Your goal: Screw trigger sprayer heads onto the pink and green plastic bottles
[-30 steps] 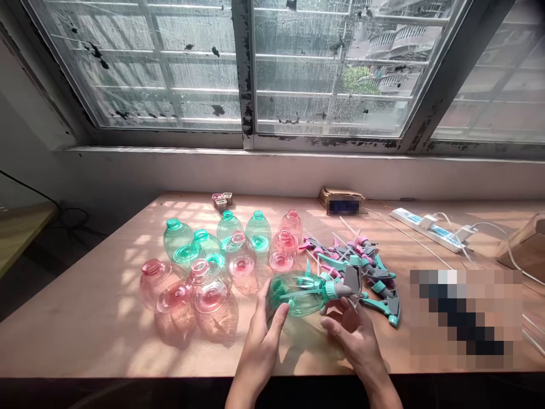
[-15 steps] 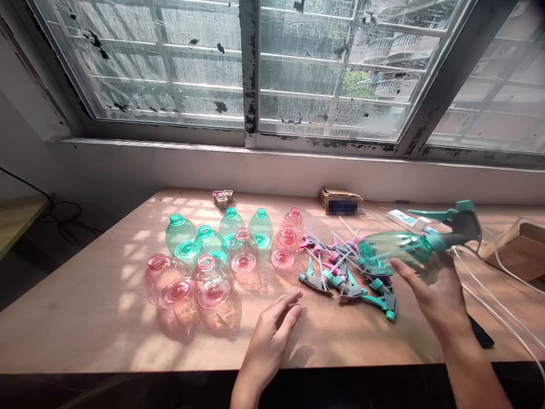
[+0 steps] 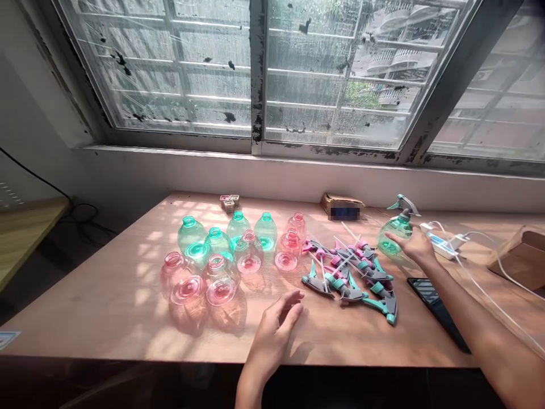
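Observation:
My right hand [image 3: 412,245] is wrapped round the body of a green spray bottle [image 3: 394,230], which stands upright at the back right with its grey and green trigger head on top. My left hand [image 3: 275,326] rests near the front edge with fingers loosely curved and thumb apart, holding nothing. Between the hands lies a heap of trigger spray heads [image 3: 349,272] in grey with pink or green parts and white tubes. Several open-necked green bottles [image 3: 191,236] and pink bottles [image 3: 220,278] without heads stand left of the heap.
A black phone [image 3: 438,312] lies under my right forearm. Beside the spray bottle is a white power strip [image 3: 445,247] with cables. An open cardboard box [image 3: 522,255] sits far right, a small carton [image 3: 343,205] by the wall, and small blocks [image 3: 230,203] at the back left.
My right hand has carried the green spray bottle away from me to the back right, turning it from lying sideways to upright. My left hand has hardly moved. The view has shifted slightly.

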Motion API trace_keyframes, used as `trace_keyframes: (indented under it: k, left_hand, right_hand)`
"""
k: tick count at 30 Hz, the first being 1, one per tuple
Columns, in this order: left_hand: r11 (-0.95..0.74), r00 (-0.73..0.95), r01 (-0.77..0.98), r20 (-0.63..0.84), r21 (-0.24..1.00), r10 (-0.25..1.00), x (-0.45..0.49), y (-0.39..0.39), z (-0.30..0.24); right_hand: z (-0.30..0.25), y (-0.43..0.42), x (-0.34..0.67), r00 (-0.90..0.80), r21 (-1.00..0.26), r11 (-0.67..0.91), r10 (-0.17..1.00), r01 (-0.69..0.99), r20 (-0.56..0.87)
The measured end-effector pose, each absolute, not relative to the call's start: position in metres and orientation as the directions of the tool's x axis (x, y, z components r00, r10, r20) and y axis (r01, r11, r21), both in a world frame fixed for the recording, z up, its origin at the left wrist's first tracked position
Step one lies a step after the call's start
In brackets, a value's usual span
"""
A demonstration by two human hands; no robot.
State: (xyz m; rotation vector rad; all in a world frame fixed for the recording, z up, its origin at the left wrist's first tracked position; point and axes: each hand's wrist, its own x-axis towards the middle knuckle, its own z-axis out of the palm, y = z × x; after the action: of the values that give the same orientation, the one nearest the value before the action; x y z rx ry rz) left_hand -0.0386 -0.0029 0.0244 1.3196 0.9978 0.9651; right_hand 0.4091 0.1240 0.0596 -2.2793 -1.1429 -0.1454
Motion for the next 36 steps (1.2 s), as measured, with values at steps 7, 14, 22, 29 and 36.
trace_keyframes:
  k: [7,14,22,29,36]
  left_hand:
    - [0.010,0.288,0.002,-0.010,1.000,0.958,-0.038,-0.002,0.027]
    - [-0.020,0.244,-0.008,0.021,1.000,0.970,-0.037,-0.001,0.025]
    - [-0.038,0.219,0.011,0.035,0.999,0.975,-0.036,-0.001,0.024]
    - [-0.053,0.176,0.021,0.049,0.998,0.983,-0.035,-0.002,0.023]
    - [-0.049,0.188,0.010,0.046,0.999,0.981,-0.035,-0.001,0.027]
  right_hand:
    - [0.047,0.128,0.420,0.641,-0.531,-0.436,0.708,0.727,0.296]
    - [0.036,0.128,0.406,0.688,-0.663,-0.372,0.660,0.649,0.303]
    - [0.039,0.053,0.328,0.690,-0.755,-0.183,0.579,0.630,0.435]
    - [0.005,-0.007,0.196,0.528,-0.786,0.096,0.691,0.610,0.494]
    - [0.033,0.027,0.153,0.387,-0.803,0.220,0.786,0.554,0.482]
